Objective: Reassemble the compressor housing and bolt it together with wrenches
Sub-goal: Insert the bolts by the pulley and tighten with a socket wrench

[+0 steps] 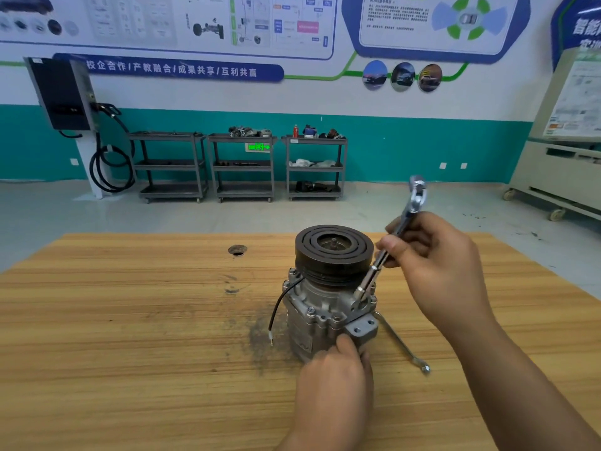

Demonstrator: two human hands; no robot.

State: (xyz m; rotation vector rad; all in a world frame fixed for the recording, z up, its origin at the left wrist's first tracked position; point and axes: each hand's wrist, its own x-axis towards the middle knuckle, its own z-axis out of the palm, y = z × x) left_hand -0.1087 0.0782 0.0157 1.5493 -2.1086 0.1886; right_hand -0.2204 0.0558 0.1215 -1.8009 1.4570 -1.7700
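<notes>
A silver-grey metal compressor housing [320, 307] topped by a black grooved pulley stands upright on a light wooden desk [130, 320], right of centre and toward the far edge. The left hand [335, 362] curls around its lower body on the near side. The right hand [435, 255] grips a long chrome socket wrench [403, 222], tilted, with its lower end on a bolt at the housing's right flange. A slim chrome spanner [403, 346] lies on the desk just right of the housing. A thin black wire [276, 310] droops from the housing's left side.

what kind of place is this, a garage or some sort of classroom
Probably a car-mechanics training workshop. Car-system posters cover the wall, a charger with its cable hangs beside parts carts, and a wrench works on a compressor on a wooden bench.
</notes>
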